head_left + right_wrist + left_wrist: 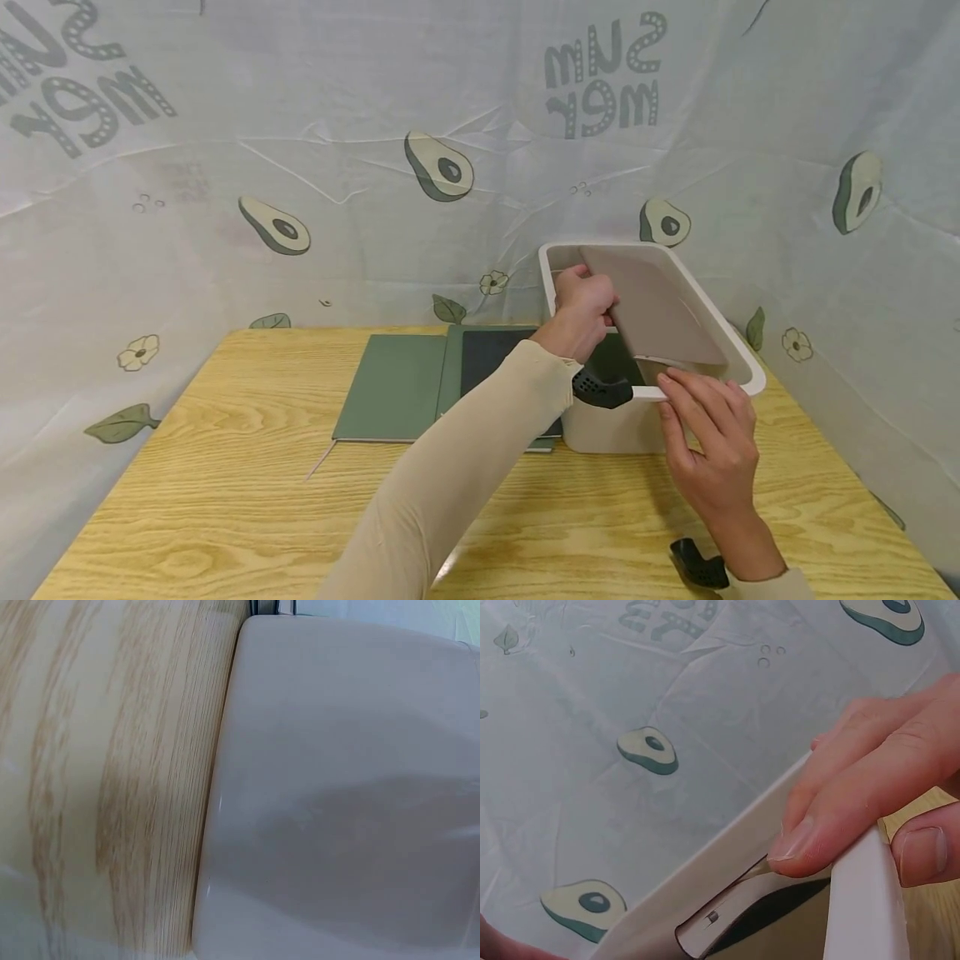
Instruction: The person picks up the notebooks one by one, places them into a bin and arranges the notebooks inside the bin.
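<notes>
A taupe notebook or folder (656, 308) lies tilted inside a white plastic bin (611, 432). My left hand (585, 302) reaches over the bin and grips the notebook by its left edge. At the bin's front rim, my right hand (712, 437) pinches the wall, fingers over the inner side and thumb outside. The left wrist view shows the right hand (885, 772) on the rim (866, 892) from close by. Below the taupe cover, something dark green (613, 360) shows inside the bin. Only the bin's outer wall (337, 787) and the tabletop fill the right wrist view.
Left of the bin lie a green notebook (393, 387) with a ribbon marker, and a dark navy notebook (491, 358) on top of another green one (452, 367). My left forearm partly covers them. The wooden table (225, 467) ends at a printed curtain (360, 167).
</notes>
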`<state>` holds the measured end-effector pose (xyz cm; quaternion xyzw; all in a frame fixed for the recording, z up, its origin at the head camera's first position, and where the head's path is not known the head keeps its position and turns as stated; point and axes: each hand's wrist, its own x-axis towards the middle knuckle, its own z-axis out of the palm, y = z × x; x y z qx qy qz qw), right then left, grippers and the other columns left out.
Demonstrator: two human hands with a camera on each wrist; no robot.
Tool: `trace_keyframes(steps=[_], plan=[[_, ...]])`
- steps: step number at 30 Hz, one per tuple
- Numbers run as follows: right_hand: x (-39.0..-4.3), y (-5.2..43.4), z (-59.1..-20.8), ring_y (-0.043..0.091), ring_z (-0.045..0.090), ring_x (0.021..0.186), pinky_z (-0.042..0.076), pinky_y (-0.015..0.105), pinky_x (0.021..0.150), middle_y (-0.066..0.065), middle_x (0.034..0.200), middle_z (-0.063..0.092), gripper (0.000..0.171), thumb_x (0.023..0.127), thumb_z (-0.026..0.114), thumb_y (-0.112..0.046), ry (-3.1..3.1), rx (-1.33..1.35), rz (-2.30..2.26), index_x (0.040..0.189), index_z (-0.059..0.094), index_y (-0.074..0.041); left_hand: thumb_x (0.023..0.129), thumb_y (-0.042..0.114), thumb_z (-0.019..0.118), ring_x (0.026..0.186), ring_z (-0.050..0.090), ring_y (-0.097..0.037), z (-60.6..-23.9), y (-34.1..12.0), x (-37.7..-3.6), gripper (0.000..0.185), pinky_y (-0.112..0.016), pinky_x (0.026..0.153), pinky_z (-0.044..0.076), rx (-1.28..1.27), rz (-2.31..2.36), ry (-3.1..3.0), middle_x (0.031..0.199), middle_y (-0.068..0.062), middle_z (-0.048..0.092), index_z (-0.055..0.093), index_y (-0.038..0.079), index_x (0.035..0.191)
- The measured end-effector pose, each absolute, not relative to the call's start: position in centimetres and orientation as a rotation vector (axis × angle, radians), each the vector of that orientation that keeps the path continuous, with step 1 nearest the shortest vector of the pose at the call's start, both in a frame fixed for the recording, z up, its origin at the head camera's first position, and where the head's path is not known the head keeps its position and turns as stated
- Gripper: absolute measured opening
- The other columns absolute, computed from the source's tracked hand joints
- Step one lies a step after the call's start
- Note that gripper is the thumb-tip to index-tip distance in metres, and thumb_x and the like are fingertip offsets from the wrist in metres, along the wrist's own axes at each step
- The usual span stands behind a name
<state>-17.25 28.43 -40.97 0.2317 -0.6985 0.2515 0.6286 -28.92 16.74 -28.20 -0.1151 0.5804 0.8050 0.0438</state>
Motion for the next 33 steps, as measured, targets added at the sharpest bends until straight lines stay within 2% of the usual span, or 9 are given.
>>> trace_keyframes(steps=[7, 16, 18, 20, 23, 25, 27, 30, 33], plan=[[-17.3, 28.3, -40.7, 0.044, 0.064, 0.097, 0.041, 0.040, 0.101, 0.024, 0.102, 0.079, 0.031, 0.105, 0.068, -0.026, -1.589, 0.538, 0.575, 0.105, 0.083, 0.002, 0.090, -0.014, 0.056, 0.093, 0.056, -0.028, -28.5, 16.9, -29.2, 0.055, -0.050, 0.079, 0.055, -0.361, 2.423, 1.842, 0.107, -0.011, 0.059, 0.060, 0.002, 0.142], [-17.4, 28.3, -40.7, 0.044, 0.063, 0.097, 0.041, 0.038, 0.103, 0.024, 0.102, 0.079, 0.031, 0.105, 0.069, -0.025, -1.586, 0.539, 0.580, 0.104, 0.083, 0.002, 0.092, -0.012, 0.056, 0.100, 0.054, -0.027, -28.7, 17.0, -29.3, 0.055, -0.046, 0.087, 0.050, -0.316, 2.352, 1.891, 0.123, -0.015, 0.062, 0.057, 0.003, 0.144], [-17.4, 28.3, -40.8, 0.044, 0.064, 0.097, 0.041, 0.038, 0.101, 0.024, 0.102, 0.079, 0.031, 0.104, 0.069, -0.025, -1.586, 0.536, 0.579, 0.104, 0.083, 0.002, 0.092, -0.011, 0.056, 0.102, 0.052, -0.029, -28.8, 17.0, -29.3, 0.048, -0.048, 0.091, 0.046, -0.269, 2.310, 1.889, 0.123, -0.015, 0.060, 0.058, 0.001, 0.139], [-17.4, 28.3, -40.9, 0.044, 0.064, 0.096, 0.040, 0.039, 0.100, 0.024, 0.102, 0.079, 0.031, 0.104, 0.069, -0.026, -1.585, 0.532, 0.575, 0.104, 0.083, 0.002, 0.094, -0.004, 0.061, 0.106, 0.051, -0.028, -28.7, 16.8, -29.2, 0.035, -0.050, 0.101, 0.044, -0.228, 2.243, 1.892, 0.122, -0.011, 0.060, 0.061, 0.002, 0.128], [-17.4, 28.3, -40.9, 0.044, 0.063, 0.096, 0.040, 0.040, 0.099, 0.024, 0.101, 0.079, 0.031, 0.104, 0.069, -0.026, -1.583, 0.526, 0.573, 0.104, 0.083, 0.002, 0.098, 0.015, 0.067, 0.105, 0.053, -0.026, -28.4, 16.7, -29.2, 0.017, -0.054, 0.113, 0.041, -0.186, 2.168, 1.864, 0.112, -0.007, 0.061, 0.064, 0.007, 0.113], [-17.4, 28.3, -41.0, 0.044, 0.063, 0.095, 0.040, 0.040, 0.100, 0.024, 0.101, 0.079, 0.031, 0.104, 0.069, -0.027, -1.582, 0.524, 0.573, 0.104, 0.083, 0.001, 0.100, 0.029, 0.067, 0.100, 0.055, -0.023, -28.2, 16.7, -29.2, 0.021, -0.051, 0.112, 0.043, -0.171, 2.155, 1.830, 0.105, -0.004, 0.061, 0.066, 0.010, 0.110], [-17.4, 28.2, -40.9, 0.044, 0.063, 0.094, 0.041, 0.041, 0.099, 0.024, 0.100, 0.079, 0.031, 0.104, 0.069, -0.027, -1.576, 0.525, 0.577, 0.104, 0.083, 0.002, 0.100, 0.035, 0.066, 0.092, 0.056, -0.022, -27.9, 16.8, -29.2, 0.026, -0.046, 0.103, 0.047, -0.151, 2.186, 1.784, 0.099, -0.004, 0.060, 0.065, 0.012, 0.111], [-17.4, 28.2, -40.9, 0.044, 0.062, 0.094, 0.041, 0.040, 0.100, 0.024, 0.100, 0.078, 0.032, 0.104, 0.069, -0.027, -1.572, 0.525, 0.581, 0.103, 0.083, 0.002, 0.100, 0.038, 0.064, 0.086, 0.055, -0.020, -27.5, 16.9, -29.2, 0.027, -0.042, 0.094, 0.046, -0.125, 2.212, 1.758, 0.095, -0.001, 0.058, 0.063, 0.014, 0.112], [-17.3, 28.1, -40.7, 0.044, 0.062, 0.094, 0.041, 0.040, 0.100, 0.025, 0.099, 0.078, 0.032, 0.104, 0.069, -0.027, -1.571, 0.523, 0.584, 0.103, 0.083, 0.002, 0.103, 0.038, 0.060, 0.083, 0.054, -0.018, -27.3, 16.9, -29.1, 0.023, -0.040, 0.089, 0.043, -0.084, 2.213, 1.741, 0.090, 0.001, 0.058, 0.066, 0.016, 0.102]])
